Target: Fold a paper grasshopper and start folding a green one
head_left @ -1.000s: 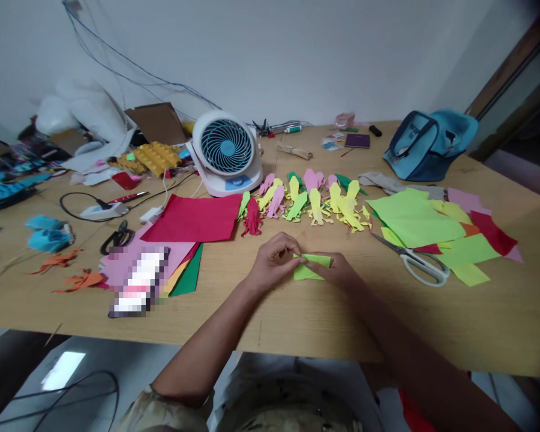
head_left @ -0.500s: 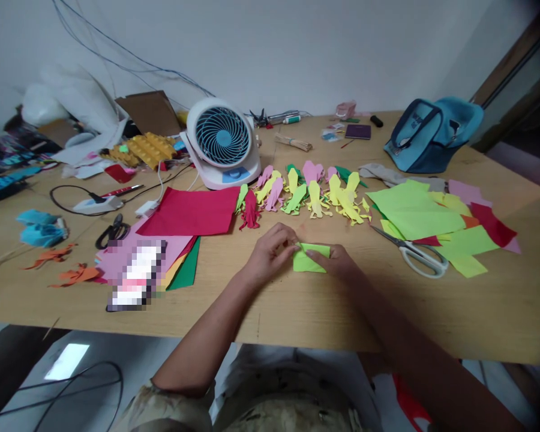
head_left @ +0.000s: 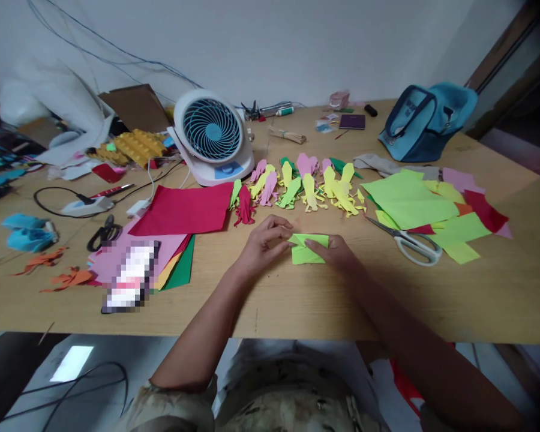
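A small folded piece of lime-green paper (head_left: pixel 308 255) lies low over the table in front of me, with crease lines near its top. My right hand (head_left: pixel 337 252) grips its right side, the thumb lying across the top face and the other fingers mostly hidden. At the left edge is my left hand (head_left: pixel 267 243), its fingers loosely apart and the thumb tip close to the paper's corner; whether it touches is hard to tell. Just beyond my hands stands a cluster of cut and folded paper figures (head_left: pixel 310 192) in yellow, pink, green and red.
White-handled scissors (head_left: pixel 416 246) lie right, beside lime-green sheets (head_left: pixel 409 201). Left are a red sheet (head_left: pixel 184 210), a phone (head_left: pixel 132 276), black scissors (head_left: pixel 104 233) and orange paper figures (head_left: pixel 72 279). A fan (head_left: pixel 213 135) and a blue bag (head_left: pixel 427 123) stand behind.
My left fingers have loosened and drawn slightly away from the paper's left edge, uncovering its upper left corner. My right hand keeps its grip. The whole view has shifted slightly.
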`<state>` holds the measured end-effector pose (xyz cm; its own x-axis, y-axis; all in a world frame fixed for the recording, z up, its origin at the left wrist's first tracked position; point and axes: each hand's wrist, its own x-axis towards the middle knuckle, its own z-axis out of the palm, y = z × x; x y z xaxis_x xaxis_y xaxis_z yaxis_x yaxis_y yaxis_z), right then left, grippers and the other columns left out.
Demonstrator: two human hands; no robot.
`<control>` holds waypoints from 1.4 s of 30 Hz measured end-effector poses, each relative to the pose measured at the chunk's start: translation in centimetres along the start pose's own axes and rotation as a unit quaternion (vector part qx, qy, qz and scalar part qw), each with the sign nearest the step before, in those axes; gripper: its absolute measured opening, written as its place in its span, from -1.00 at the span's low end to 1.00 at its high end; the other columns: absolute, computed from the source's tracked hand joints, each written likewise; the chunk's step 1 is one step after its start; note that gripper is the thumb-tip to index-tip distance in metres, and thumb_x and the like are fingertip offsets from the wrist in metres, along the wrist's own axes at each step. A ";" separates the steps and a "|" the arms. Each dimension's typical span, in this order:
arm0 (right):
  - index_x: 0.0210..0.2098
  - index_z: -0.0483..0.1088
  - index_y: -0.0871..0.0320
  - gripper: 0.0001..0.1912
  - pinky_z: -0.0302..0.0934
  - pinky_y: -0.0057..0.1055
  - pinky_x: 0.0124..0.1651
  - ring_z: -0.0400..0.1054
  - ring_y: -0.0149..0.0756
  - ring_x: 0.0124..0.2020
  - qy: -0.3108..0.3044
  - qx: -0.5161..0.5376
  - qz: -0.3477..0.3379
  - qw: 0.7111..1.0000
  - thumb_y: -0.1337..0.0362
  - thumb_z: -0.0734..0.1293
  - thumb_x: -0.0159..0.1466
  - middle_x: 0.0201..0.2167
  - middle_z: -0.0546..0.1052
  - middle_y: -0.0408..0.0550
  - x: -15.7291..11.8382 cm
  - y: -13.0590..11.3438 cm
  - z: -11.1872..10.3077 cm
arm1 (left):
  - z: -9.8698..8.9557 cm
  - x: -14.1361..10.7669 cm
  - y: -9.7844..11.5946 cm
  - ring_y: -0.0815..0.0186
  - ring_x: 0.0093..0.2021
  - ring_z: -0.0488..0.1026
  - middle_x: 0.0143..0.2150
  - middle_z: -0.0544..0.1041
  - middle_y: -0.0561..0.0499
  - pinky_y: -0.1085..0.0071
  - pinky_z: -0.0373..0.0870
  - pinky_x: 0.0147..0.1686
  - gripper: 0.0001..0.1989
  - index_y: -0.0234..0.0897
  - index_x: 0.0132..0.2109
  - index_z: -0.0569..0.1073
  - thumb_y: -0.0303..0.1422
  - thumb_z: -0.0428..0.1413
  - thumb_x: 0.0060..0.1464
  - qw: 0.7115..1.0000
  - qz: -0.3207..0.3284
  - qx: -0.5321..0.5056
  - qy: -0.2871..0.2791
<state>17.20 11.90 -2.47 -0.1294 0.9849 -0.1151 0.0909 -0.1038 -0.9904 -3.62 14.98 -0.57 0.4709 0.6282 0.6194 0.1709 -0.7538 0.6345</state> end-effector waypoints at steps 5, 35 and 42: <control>-0.36 0.58 0.24 -0.57 0.21 -0.44 -0.43 0.37 -0.32 -0.50 0.020 -0.020 -0.020 0.999 -0.05 0.41 0.08 -0.50 0.56 -0.06 -0.1 0.2 0.1 | 1.2 -0.1 0.3 0.18 0.05 0.45 0.00 0.51 -0.12 0.18 0.35 0.06 -0.88 -0.22 -0.23 0.56 -0.31 0.29 0.09 0.997 -0.055 -0.023 0.042; -0.43 0.53 0.20 -0.60 0.27 -0.41 -0.41 0.43 -0.26 -0.46 0.051 -0.015 -0.007 0.999 -0.06 0.42 0.09 -0.48 0.58 -0.01 0.2 0.9 0.3 | 4.1 -0.3 0.2 0.31 -0.27 0.48 -0.28 0.56 -0.03 0.37 0.38 -0.23 -0.89 -0.29 -0.36 0.54 -0.35 0.30 -0.01 0.965 -0.212 -0.085 0.128; -0.36 0.54 0.20 -0.63 0.33 -0.38 -0.35 0.46 -0.26 -0.44 0.049 0.031 0.007 0.998 -0.01 0.46 0.07 -0.39 0.62 0.01 0.0 0.8 0.4 | 4.0 -0.5 -0.6 0.46 -0.53 0.27 -0.53 0.40 0.13 0.51 0.20 -0.50 -0.73 -0.30 -0.37 0.48 -0.22 0.34 -0.07 0.921 -0.307 -0.202 0.127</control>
<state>16.86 11.80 -3.31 -0.0317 0.9919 -0.1232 0.0300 -0.1222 -0.9920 -0.46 14.31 -3.14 0.1669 0.9758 0.1415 -0.0221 -0.1398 0.9899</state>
